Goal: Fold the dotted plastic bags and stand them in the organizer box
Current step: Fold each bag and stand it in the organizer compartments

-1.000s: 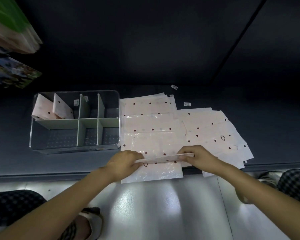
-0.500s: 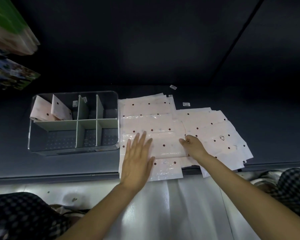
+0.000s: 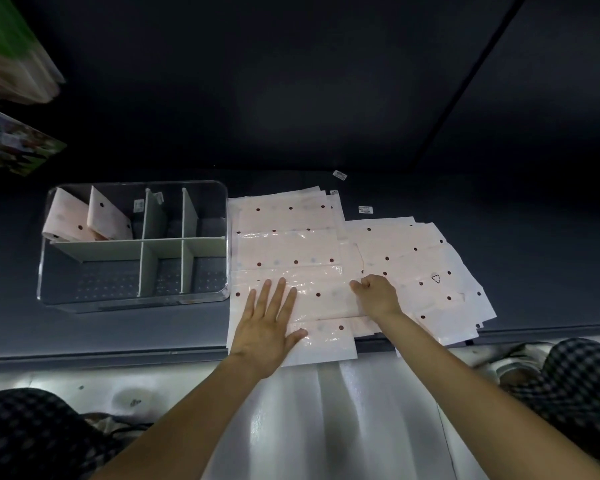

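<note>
**Two hands on the top dotted bag at the surface's near edge**

Nearest the camera, checked fabric (image 3: 39,434) covers the person's legs at the lower left and lower right, with a pale glossy floor (image 3: 329,420) between them. Both bare forearms reach forward over it to the dark surface (image 3: 118,332).

The left hand (image 3: 269,322) lies flat, fingers straight and spread, pressing on the left part of the top dotted plastic bag (image 3: 321,299), which is partly folded and overhangs the surface's near edge a little. The right hand (image 3: 376,294) has its fingers curled at the bag's right edge; whether they pinch the plastic or only press on it I cannot tell.

Under and beyond that bag, more dotted bags lie flat in an overlapping stack (image 3: 288,233). A second fanned pile (image 3: 426,268) spreads to the right, just beside the right hand, one sheet bearing a small triangle mark (image 3: 435,278).

Left of the stacks, just beside them, stands the clear organizer box (image 3: 49,268) with pale dividers (image 3: 146,245). Two folded dotted bags (image 3: 90,221) lean tilted in its far-left compartment.

Farther back, small white labels (image 3: 365,209) lie on the surface. A blurred stack of colourful packages (image 3: 13,74) sits at the far left, against a dark wall (image 3: 291,81).
</note>
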Tool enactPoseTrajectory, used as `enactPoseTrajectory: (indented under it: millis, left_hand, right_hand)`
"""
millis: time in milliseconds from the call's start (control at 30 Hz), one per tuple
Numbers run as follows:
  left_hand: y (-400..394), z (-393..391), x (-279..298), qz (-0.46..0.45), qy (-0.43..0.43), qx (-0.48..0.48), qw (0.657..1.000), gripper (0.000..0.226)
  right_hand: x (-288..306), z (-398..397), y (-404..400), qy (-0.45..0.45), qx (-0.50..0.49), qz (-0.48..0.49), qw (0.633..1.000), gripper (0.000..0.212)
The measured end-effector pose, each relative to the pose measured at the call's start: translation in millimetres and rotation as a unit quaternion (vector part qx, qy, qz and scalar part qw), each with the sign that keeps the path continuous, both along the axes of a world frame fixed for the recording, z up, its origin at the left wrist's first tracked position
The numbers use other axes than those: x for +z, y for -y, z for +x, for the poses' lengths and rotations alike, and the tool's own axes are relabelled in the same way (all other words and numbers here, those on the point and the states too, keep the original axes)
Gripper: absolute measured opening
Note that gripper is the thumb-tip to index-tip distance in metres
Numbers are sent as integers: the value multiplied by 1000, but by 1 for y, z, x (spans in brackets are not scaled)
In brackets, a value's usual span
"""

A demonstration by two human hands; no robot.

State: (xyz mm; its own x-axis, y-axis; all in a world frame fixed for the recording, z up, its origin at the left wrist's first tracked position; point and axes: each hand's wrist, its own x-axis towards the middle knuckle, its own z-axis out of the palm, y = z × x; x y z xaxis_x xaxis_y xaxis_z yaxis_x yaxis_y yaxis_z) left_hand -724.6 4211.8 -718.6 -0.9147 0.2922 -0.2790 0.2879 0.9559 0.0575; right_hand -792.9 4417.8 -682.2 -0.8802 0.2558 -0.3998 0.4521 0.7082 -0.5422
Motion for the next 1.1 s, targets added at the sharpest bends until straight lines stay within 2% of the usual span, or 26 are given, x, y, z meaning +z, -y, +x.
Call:
enactPoseTrajectory:
  millis: [67, 100, 167, 233, 300, 500, 600, 700, 800, 900, 933, 1033, 1100]
  left_hand:
    - [0, 1, -1, 4, 1, 1, 1000, 74]
    - [-1, 1, -2, 6, 1, 2, 1000, 74]
    - [-1, 0, -4, 9, -2, 4, 1000, 75]
    - [-1, 0, -6, 6, -4, 0, 1000, 75]
    - [0, 0, -8, 4, -3, -4, 1000, 74]
    - [2, 0, -8, 20, -13, -6, 1000, 74]
    - [2, 0, -7, 30, -11, -5, 999, 75]
    - [3, 0, -6, 29, -11, -12, 999, 76]
    - [2, -2, -3, 20, -7, -22, 1000, 70]
    - [-2, -3, 4, 9, 9, -16, 1000, 67]
    - [-4, -4, 7, 7, 16, -5, 1000, 66]
    - [-14, -2, 23, 15, -7, 24, 1000, 64]
    - [-22, 4, 31, 20, -49, 24, 998, 58]
  right_hand:
    - [6, 12, 9, -81, -22, 55, 995, 15]
    - [8, 21, 17, -153, -5, 92, 984, 21]
    - [10, 39, 35, -257, 120, 97, 954, 37]
    - [6, 51, 53, -223, 305, 84, 922, 48]
    - [-8, 57, 62, -150, 405, 85, 898, 55]
    - [-34, 51, 25, -85, 372, 197, 903, 69]
    - [-35, 50, 10, -71, 359, 217, 905, 77]
    - [-28, 44, -3, -88, 391, 203, 893, 81]
    - [-11, 35, -14, -177, 438, 250, 845, 72]
    - [5, 26, -22, -144, 516, 283, 795, 66]
    - [10, 24, -23, -157, 537, 293, 775, 61]
    - [26, 27, -20, -243, 577, 334, 705, 31]
    - [31, 39, -13, -306, 589, 313, 680, 22]
